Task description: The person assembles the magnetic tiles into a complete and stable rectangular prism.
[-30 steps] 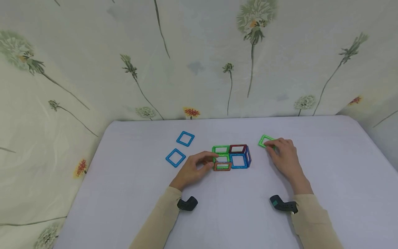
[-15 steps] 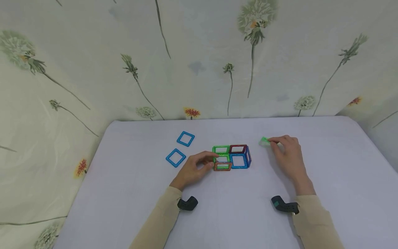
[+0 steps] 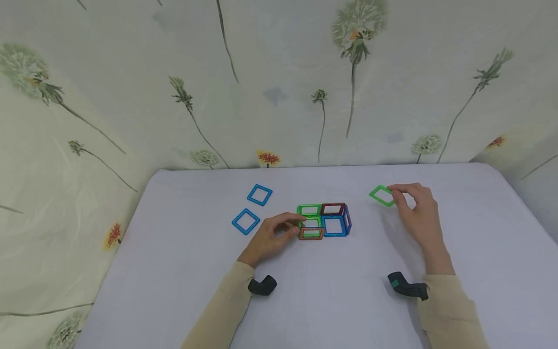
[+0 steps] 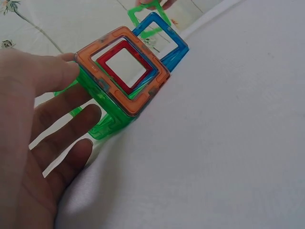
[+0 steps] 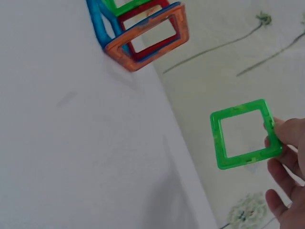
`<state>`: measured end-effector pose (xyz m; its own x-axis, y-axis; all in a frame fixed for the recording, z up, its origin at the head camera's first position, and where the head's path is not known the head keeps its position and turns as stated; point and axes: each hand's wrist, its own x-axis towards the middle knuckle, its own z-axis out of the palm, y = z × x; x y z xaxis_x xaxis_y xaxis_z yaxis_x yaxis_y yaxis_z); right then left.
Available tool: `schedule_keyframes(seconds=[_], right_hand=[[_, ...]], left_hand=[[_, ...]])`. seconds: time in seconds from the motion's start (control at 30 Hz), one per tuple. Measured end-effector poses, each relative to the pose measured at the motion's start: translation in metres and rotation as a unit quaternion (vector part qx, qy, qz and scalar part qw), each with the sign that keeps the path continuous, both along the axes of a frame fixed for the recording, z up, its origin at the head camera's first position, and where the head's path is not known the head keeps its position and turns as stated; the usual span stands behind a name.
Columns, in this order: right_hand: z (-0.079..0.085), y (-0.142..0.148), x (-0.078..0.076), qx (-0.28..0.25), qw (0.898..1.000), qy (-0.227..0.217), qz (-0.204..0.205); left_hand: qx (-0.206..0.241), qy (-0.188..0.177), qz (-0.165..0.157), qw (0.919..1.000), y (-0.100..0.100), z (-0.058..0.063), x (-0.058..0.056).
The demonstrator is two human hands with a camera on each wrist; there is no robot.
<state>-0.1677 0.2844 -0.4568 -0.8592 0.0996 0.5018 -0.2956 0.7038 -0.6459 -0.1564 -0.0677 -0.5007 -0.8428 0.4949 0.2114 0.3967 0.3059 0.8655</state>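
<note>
In the head view, a structure of square-framed magnetic tiles [image 3: 334, 235] stands mid-table, with green, blue, dark red and orange frames joined together. My left hand [image 3: 273, 235] holds its left end. The left wrist view has the thumb at the corner of the orange tile [image 4: 137, 106] and the other fingers along the green side. My right hand [image 3: 419, 209] pinches a loose green magnetic tile [image 3: 377, 192] by one edge, raised above the table to the right of the structure. That tile shows as a plain square frame in the right wrist view.
Two loose blue square tiles [image 3: 259, 195] lie on the white-covered table [image 3: 209, 300], left of the structure. A flowered cloth [image 3: 287, 63] hangs behind the table's far edge. Each wrist carries a black device [image 3: 262, 285].
My right hand has lifted the green tile off the table and moved a little to the right, turning the tile as it rose. The left hand and the structure stay put.
</note>
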Motion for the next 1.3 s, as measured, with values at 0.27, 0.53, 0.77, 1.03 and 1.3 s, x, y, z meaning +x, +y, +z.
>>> schedule_keyframes(seconds=[0.27, 0.53, 0.77, 1.03, 1.3], right_hand=[[0.022, -0.008, 0.008, -0.045, 0.998, -0.031, 0.016], [0.027, -0.013, 0.01, -0.069, 0.997, -0.018, 0.035], [0.044, -0.022, 0.016, -0.074, 0.995, 0.025, 0.064], [0.052, -0.034, 0.023, -0.047, 0.994, 0.011, 0.094], [0.051, -0.046, 0.026, -0.022, 0.992, -0.015, 0.123]], left_hand=[[0.015, 0.036, -0.018, 0.9991, 0.0, -0.005, -0.004], [0.013, 0.034, -0.016, 0.9992, 0.0, -0.008, -0.004], [0.02, 0.04, -0.016, 0.9989, 0.0, -0.006, -0.003], [0.014, 0.028, -0.014, 0.9994, 0.0, -0.004, -0.002], [0.013, 0.026, -0.016, 0.9994, 0.0, -0.005, -0.002]])
